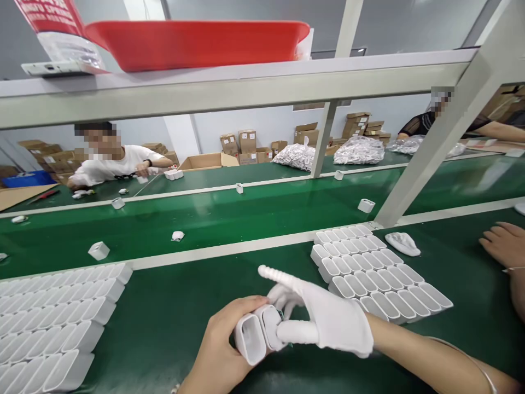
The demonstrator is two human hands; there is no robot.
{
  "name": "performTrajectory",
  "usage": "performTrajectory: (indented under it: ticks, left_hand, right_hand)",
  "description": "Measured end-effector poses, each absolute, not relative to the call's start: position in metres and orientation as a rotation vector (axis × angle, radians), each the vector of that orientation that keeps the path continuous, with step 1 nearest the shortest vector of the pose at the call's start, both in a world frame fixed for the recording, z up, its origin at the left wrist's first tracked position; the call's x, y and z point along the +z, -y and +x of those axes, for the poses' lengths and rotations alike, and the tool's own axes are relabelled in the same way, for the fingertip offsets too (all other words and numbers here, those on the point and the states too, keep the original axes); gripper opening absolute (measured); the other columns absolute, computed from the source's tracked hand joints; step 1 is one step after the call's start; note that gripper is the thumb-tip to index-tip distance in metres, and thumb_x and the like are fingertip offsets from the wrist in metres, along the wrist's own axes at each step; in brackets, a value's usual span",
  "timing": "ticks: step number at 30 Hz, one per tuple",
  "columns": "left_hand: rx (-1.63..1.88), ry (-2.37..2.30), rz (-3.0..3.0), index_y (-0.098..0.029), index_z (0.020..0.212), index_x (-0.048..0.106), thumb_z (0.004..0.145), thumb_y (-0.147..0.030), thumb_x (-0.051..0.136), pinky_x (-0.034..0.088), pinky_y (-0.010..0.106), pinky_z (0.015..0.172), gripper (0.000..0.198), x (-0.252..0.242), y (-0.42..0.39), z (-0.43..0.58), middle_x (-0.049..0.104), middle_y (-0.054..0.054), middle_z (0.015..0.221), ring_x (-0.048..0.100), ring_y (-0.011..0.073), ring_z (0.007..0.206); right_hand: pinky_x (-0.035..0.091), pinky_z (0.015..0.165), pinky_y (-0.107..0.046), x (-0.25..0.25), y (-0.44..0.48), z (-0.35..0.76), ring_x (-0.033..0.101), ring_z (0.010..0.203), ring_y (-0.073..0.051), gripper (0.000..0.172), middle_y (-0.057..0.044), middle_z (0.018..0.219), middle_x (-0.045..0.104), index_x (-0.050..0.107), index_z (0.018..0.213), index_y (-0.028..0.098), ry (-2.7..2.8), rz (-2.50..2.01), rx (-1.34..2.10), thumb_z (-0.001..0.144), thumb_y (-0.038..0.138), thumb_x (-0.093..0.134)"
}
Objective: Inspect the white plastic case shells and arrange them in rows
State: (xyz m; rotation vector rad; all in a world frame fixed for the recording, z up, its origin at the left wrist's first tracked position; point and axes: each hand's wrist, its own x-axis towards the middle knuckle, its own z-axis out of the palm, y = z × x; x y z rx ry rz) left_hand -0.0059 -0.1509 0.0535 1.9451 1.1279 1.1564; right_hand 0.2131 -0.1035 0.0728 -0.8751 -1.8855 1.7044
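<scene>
My left hand (223,345) is bare and wrapped round a hollow white oval housing (251,340), whose open end faces me. Pressed beside it is a second white rounded piece (269,325), with a bit of green edge showing at its right. My right hand (324,314), in a white glove, pinches that second piece between thumb and fingers, the index finger stretched out to the upper left. Right of the glove, several open white housings (379,276) stand in tight rows on the green table (164,317). More such housings (82,336) are lined up at the left.
Beyond a pale rail runs a green conveyor belt (262,213) carrying scattered white parts. A white glove (403,244) lies near another person's hand (506,246) at the right. Overhead, a shelf (246,85) holds a red tray (200,44). People sit across the belt.
</scene>
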Motion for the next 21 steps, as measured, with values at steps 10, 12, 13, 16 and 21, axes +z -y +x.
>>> performTrajectory:
  ticks: [10, 12, 13, 16, 21]
  left_hand:
    - [1.118, -1.168, 1.995, -0.032, 0.114, 0.074, 0.071, -0.034, 0.088, 0.058, 0.043, 0.094, 0.045, 0.046, 0.156, -0.004, 0.079, 0.005, 0.108, 0.076, 0.0283, 0.094]
    - [1.128, -1.148, 1.950, -0.030, 0.112, 0.075, 0.072, -0.033, 0.088, 0.061, 0.040, 0.087, 0.043, 0.048, 0.156, -0.002, 0.080, 0.006, 0.106, 0.076, 0.0279, 0.090]
    - [1.143, -1.125, 1.927, -0.030, 0.112, 0.075, 0.072, -0.031, 0.088, 0.062, 0.038, 0.083, 0.042, 0.050, 0.156, -0.002, 0.080, 0.006, 0.106, 0.076, 0.0272, 0.089]
    - [1.192, -1.055, 1.882, -0.032, 0.112, 0.074, 0.071, -0.026, 0.088, 0.063, 0.033, 0.079, 0.044, 0.054, 0.154, -0.001, 0.080, 0.003, 0.106, 0.077, 0.0253, 0.090]
    - [1.210, -1.028, 1.911, -0.035, 0.113, 0.074, 0.068, -0.024, 0.090, 0.062, 0.031, 0.083, 0.049, 0.055, 0.153, -0.002, 0.079, 0.001, 0.105, 0.077, 0.0229, 0.089]
  right_hand:
    - [0.051, 0.077, -0.032, 0.053, 0.105, 0.197, 0.065, 0.078, -0.016, 0.081, 0.000, 0.083, 0.067, 0.054, 0.131, 0.015, 1.449, -0.723, 2.089, 0.065, 0.042, 0.091]
    - [0.052, 0.076, -0.032, 0.053, 0.105, 0.196, 0.066, 0.077, -0.017, 0.077, 0.000, 0.082, 0.068, 0.057, 0.124, 0.015, 1.460, -0.730, 2.064, 0.063, 0.044, 0.092]
    - [0.052, 0.077, -0.032, 0.053, 0.105, 0.196, 0.066, 0.078, -0.017, 0.076, 0.000, 0.083, 0.068, 0.058, 0.122, 0.016, 1.480, -0.746, 2.043, 0.062, 0.046, 0.092]
    - [0.053, 0.079, -0.033, 0.059, 0.103, 0.199, 0.066, 0.079, -0.016, 0.076, -0.001, 0.086, 0.068, 0.061, 0.122, 0.016, 1.568, -0.802, 1.981, 0.062, 0.053, 0.090]
    - [0.056, 0.082, -0.037, 0.070, 0.097, 0.205, 0.071, 0.084, -0.019, 0.080, -0.007, 0.095, 0.073, 0.059, 0.134, 0.014, 1.594, -0.770, 2.043, 0.072, 0.061, 0.081]
